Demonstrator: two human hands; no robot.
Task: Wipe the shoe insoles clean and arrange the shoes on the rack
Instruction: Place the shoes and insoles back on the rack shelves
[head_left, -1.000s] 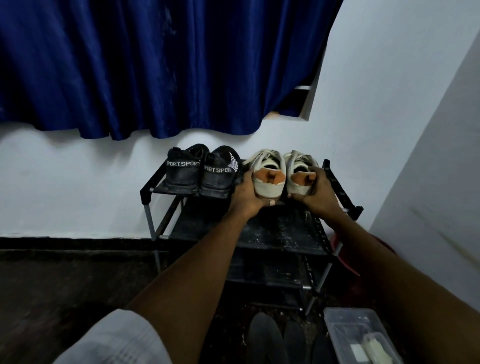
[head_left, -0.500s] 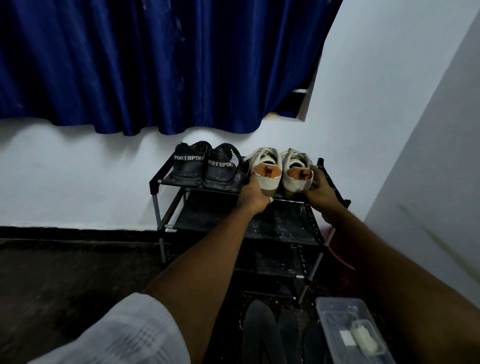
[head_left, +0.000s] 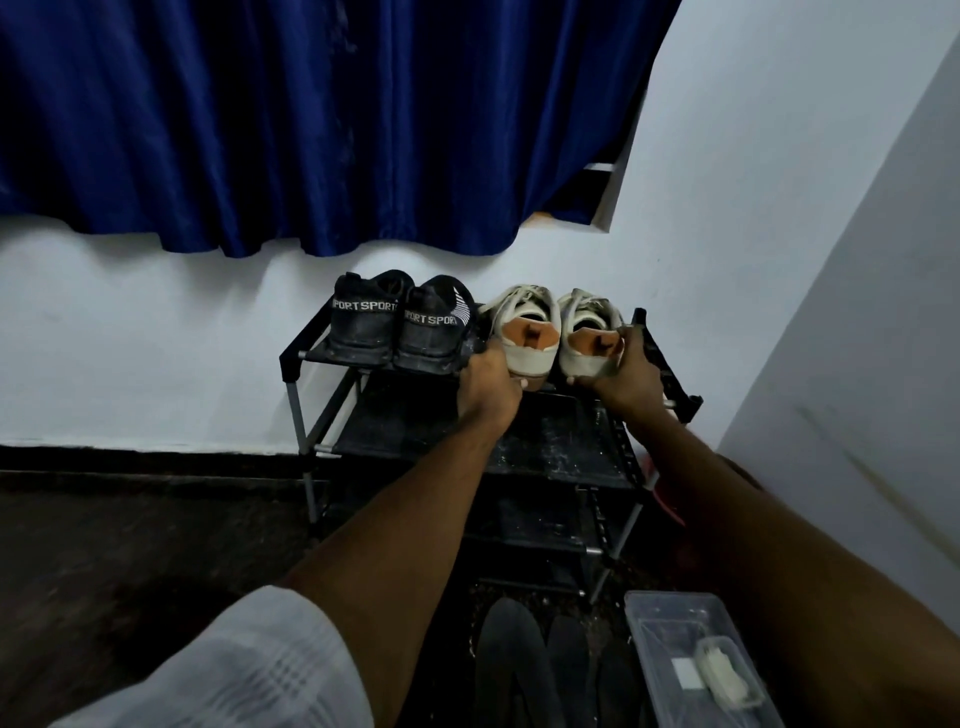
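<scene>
Both hands are up on the top shelf of the rack (head_left: 673, 382), a black tube frame with dusty dark fabric tiers and grey metal legs, standing against the white wall (head_left: 130, 338).

The left hand (head_left: 488, 387) grasps the heel of the left cream sneaker (head_left: 524, 343), fingers wrapped round its left side and the thumb tucked under the sole. The right hand (head_left: 626, 379) does the same with the right cream sneaker (head_left: 587, 340), fingers curled over its outer side at 3 o'clock, thumb at the sole. Both sneakers sit on the shelf, heels toward the camera, touching side by side. They have scuffed off-white uppers, loose pale laces and a tan suede-like heel patch, each with a small dark mark too small to read.

At 9 o'clock from them, a pair of black trainers (head_left: 400, 332) sits on the same shelf, matte and dusty, rounded heels out. White block lettering across each heel reads "SPORT SPORT", partly cut off, and the right one has white fanned stripes.

Down at 6 o'clock, two dark, flat, elongated insoles (head_left: 519, 660) lie on the rough dark floor (head_left: 130, 545). At 5 o'clock sits a clear plastic box (head_left: 670, 613), rectangular, with small white items inside that can't be made out. A glossy blue curtain (head_left: 311, 130) hangs in folds at 12 o'clock, and a white ribbed sleeve (head_left: 234, 670) shows at 7 o'clock.
</scene>
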